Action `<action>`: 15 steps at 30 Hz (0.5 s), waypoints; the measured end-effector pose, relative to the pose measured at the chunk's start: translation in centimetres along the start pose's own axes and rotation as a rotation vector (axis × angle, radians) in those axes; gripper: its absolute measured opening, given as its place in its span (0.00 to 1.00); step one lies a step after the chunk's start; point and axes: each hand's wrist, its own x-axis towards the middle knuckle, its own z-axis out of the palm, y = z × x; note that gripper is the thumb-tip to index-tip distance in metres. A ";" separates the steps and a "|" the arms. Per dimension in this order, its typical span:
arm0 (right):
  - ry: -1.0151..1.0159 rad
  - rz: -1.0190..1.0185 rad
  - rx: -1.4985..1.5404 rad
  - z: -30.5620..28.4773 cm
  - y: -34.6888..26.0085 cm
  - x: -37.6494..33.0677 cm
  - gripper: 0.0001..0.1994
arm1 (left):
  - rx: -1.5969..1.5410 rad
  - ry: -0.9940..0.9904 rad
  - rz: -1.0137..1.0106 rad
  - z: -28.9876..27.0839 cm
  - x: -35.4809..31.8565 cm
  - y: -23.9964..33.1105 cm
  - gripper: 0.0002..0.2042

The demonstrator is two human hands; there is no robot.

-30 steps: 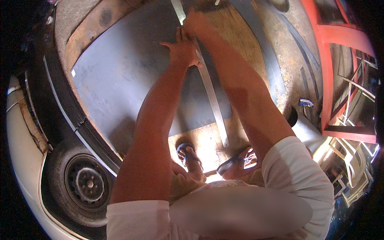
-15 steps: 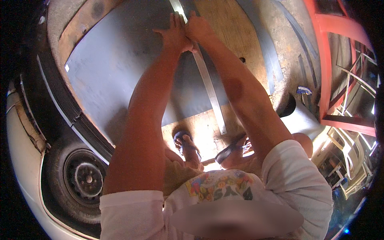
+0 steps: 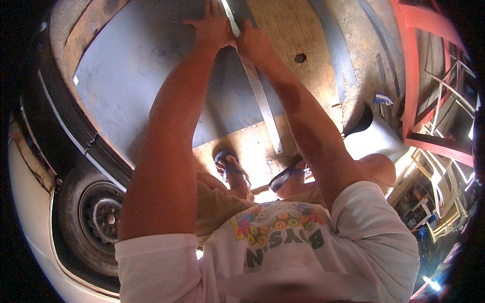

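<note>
A long metal straightedge (image 3: 263, 103) lies across a large dark grey sheet (image 3: 126, 76), running from the far edge of view toward my feet. My left hand (image 3: 214, 29) presses down beside its far part, thumb and fingers spread. Just right of the straightedge, my right hand (image 3: 255, 44) is closed, with the index finger bent against the edge. Whatever its fingers pinch is too small or hidden to make out. Under the sheet, a wooden board (image 3: 285, 38) shows at the right and at the near edge.
Grey strips (image 3: 331, 40) lie at the right, near a blue-and-white packet (image 3: 383, 99) and a curved silvery sheet (image 3: 376, 139). A red metal frame (image 3: 408, 76) stands at far right. At left are a car wheel (image 3: 98, 217) and a dark slatted stack (image 3: 83, 129). My sandalled feet (image 3: 235, 171) are at the board's near edge.
My right hand has slid toward me along the straightedge, while my left hand keeps its place on the sheet. The whole view has shifted slightly.
</note>
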 end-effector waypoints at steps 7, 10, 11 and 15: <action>-0.010 0.058 0.078 0.5 1.3 -4.1 0.19 | -0.043 -0.288 -0.117 -6.7 -1.5 1.6 0.60; 0.016 0.077 0.098 0.9 1.7 -6.3 0.19 | -0.063 -0.264 -0.101 -5.1 -1.0 1.4 0.70; -0.010 0.101 0.093 1.0 1.9 -7.2 0.19 | -0.066 -0.273 -0.100 -5.2 -1.3 1.5 0.70; -0.064 0.184 0.039 1.4 2.5 -8.8 0.19 | -0.072 -0.321 -0.111 -6.2 -1.2 1.8 0.70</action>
